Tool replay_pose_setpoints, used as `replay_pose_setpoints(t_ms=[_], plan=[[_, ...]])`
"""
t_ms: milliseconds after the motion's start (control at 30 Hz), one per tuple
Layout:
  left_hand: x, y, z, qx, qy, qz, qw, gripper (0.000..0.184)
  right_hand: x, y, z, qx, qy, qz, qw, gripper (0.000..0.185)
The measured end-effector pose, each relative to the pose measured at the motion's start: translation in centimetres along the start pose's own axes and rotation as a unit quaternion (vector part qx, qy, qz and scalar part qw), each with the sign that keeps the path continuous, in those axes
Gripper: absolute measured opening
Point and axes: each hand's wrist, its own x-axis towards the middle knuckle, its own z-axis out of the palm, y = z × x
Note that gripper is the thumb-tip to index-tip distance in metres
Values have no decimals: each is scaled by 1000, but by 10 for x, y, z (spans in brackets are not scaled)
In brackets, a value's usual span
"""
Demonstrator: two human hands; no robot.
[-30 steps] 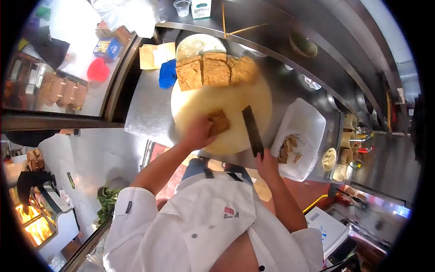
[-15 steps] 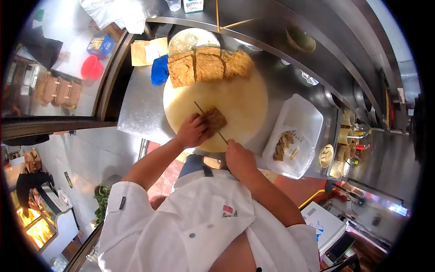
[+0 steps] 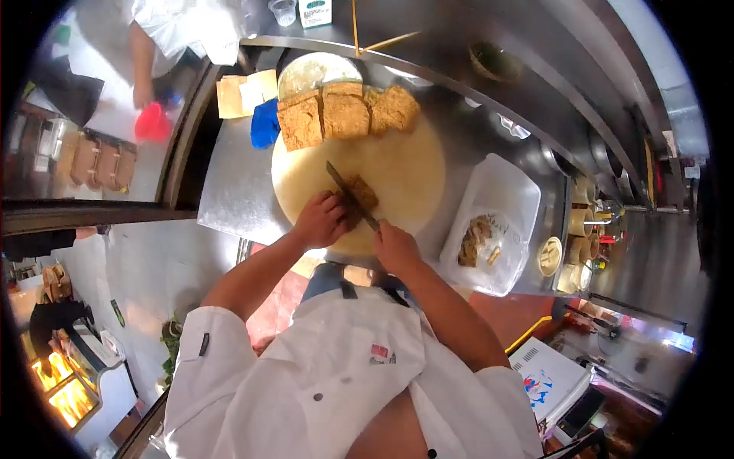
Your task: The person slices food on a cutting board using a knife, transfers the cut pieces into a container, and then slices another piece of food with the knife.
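A knife [image 3: 344,187] is held by its handle in my right hand [image 3: 396,249], the blade slanting up and left across a small brown piece of food [image 3: 365,193]. My left hand [image 3: 319,220] has its fingers curled against the near-left side of that piece, steadying it beside the blade. Both hands work over the lower half of a round, pale cutting board [image 3: 413,164]. Larger golden-brown crusted slabs [image 3: 344,115] stand in a row at the board's far edge. I cannot see how deep the blade sits in the piece.
To the right stands a white plastic tub [image 3: 501,180] holding brown scraps. A blue cloth [image 3: 265,122], brown paper [image 3: 233,97] and a pale round dish [image 3: 319,70] lie around the far edge. Another person's hand [image 3: 143,93] reaches down near a red cup [image 3: 154,122] at upper left.
The knife has turned, showing more of its blade over the brown piece, and my right hand has shifted slightly up and left. Another person's arm has appeared at upper left.
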Motion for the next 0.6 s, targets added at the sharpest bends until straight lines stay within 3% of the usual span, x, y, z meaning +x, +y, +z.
replay_pose_setpoints(t_ms=[167,267,400,467,600], plan=[[-8,-6,-31,-26,-56,-16,998,53,-44,13,-35,77,65,21,995,21],[19,-21,-37,25,-235,13,972,89,-70,4,-64,119,90,103,983,24],[75,-34,-30,23,-260,85,962,101,-82,28,-46,144,126,97,977,26],[87,-43,-16,50,-324,119,937,112,-84,39,-34,134,149,118,973,27],[97,-29,-26,41,-365,88,926,117,-91,57,-14,116,159,119,973,27]])
